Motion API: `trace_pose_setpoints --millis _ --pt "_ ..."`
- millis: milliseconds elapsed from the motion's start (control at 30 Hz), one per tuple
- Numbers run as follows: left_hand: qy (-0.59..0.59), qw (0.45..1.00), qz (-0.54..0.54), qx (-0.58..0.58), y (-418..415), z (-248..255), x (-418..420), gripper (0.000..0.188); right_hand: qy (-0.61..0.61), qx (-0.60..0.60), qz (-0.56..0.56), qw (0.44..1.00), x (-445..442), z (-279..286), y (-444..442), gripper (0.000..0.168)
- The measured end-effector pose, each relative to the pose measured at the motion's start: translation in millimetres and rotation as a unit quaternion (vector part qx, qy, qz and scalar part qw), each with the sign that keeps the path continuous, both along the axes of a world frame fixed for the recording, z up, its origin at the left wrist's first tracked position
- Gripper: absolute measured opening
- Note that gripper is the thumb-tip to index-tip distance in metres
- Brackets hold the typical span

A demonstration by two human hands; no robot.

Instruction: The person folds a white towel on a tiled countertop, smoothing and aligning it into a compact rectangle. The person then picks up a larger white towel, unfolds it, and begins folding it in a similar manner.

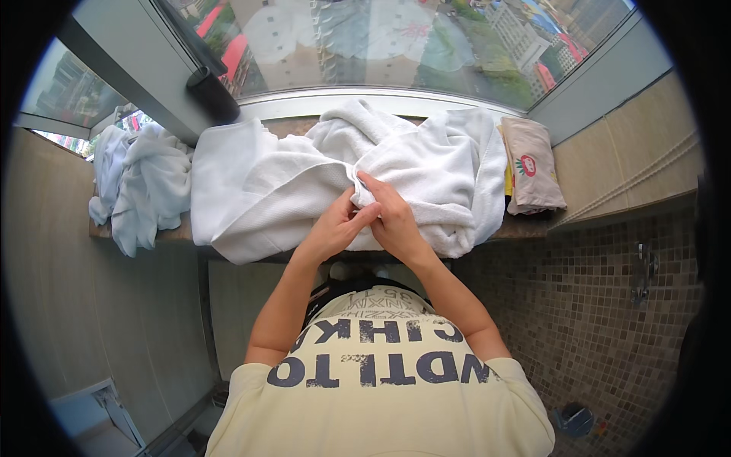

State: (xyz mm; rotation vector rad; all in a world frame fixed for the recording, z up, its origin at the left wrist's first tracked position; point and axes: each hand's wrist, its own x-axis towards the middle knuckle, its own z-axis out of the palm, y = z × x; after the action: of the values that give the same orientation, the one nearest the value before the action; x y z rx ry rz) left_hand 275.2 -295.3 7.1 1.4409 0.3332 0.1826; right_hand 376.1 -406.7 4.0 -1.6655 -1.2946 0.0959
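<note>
A large white towel [297, 188], bunched and partly spread, covers the middle of the window ledge in front of me. Both hands meet at a gathered edge of the cloth. My left hand [337, 223] pinches that edge between thumb and fingers from the left. From the right, my right hand [394, 214] grips the same gathered part, its index finger lying along the fold. More white terry cloth [440, 165] lies rumpled beyond and to the right; whether it is a separate piece, I cannot tell.
Crumpled white cloths [151, 177] hang over the left end of the ledge [519, 229]. A folded pink-beige cloth with a printed red motif [534, 171] rests at the right end. Behind stand a dark cylinder [212, 96] and a window [365, 45]; a cord [628, 180] runs along the right wall.
</note>
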Motion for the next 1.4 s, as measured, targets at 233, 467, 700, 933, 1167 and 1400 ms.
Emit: trace_pose_setpoints --millis 233,467,700,933,1167,1400 --pt "-0.053 0.985 0.14 0.085 37 18 5 0.026 0.147 -0.018 0.07 0.987 19 22 -43 0.053" --pt "0.028 0.963 0.058 0.261 43 17 8 0.031 0.624 0.142 -0.115 0.76 51 6 -81 0.036" --pt "0.101 0.944 -0.184 0.256 63 9 -22 0.032 0.611 0.15 -0.17 0.758 72 8 -67 0.038" --pt "0.069 0.988 0.037 0.131 65 8 -23 0.017 0.605 0.161 -0.203 0.753 83 2 -53 0.037" --pt "0.079 0.989 0.124 -0.031 67 1 -4 0.025 0.622 0.139 -0.197 0.745 90 -8 -51 0.038" --pt "0.088 0.985 0.057 -0.135 100 -6 23 0.032 0.776 0.125 -0.131 0.605 127 -42 -44 0.034"
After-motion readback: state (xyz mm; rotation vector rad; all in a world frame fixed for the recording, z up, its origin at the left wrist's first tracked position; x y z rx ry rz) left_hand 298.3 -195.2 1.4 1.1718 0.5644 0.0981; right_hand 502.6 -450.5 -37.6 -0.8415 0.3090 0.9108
